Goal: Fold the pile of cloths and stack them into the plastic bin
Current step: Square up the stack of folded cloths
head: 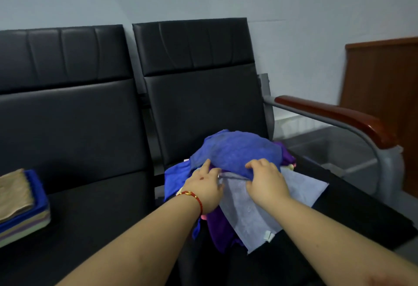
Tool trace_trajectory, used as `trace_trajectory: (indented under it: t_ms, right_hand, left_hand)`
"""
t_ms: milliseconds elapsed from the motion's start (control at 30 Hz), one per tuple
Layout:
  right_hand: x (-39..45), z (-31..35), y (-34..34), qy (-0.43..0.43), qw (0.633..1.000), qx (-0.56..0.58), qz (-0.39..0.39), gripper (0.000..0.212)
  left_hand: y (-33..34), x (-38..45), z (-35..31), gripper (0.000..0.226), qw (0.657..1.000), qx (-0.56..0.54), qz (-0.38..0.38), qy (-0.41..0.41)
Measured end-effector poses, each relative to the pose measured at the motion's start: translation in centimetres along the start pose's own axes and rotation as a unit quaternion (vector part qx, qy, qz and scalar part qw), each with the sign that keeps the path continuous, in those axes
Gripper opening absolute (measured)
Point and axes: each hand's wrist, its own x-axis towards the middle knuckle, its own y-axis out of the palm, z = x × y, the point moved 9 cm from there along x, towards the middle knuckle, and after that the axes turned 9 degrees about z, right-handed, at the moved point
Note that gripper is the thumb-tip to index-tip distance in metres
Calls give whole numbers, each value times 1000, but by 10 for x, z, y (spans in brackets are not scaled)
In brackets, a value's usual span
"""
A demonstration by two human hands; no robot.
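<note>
Pile of cloths [235, 172] sits on the right-hand seat [352, 197], unfolded. My left hand [204, 187] lies against the near edge of the pile, fingers partly extended toward the blue cloth [235, 150]; I cannot tell whether it grips anything. My right hand [267, 181] has its fingers curled over that cloth's lower edge, above the pale grey cloth [271, 206]. Left of the pile, on the neighbouring seat, a folded stack [20, 206] is finished. Plastic bin [328, 147] stands right of the pile, beyond the armrest [334, 116]; contents not visible. Judgement: partway; several cloths left, binning not yet done.
</note>
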Motion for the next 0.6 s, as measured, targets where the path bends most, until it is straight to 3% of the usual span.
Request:
trace_trajectory:
  t_ms: [200,433,600]
  right_hand:
    - [24,-7,1,-28,997,-28,-59,25]
    - [30,-19,-7,-12,996,-75,-42,34]
    - [25,-17,-41,-1,997,-3,-82,29]
  left_hand:
    - [5,41,-11,50,998,1,-34,57]
    - [-19,46,-14,37,979,-24,-200,25]
    - [-46,35,-22,29,972,-6,-230,39]
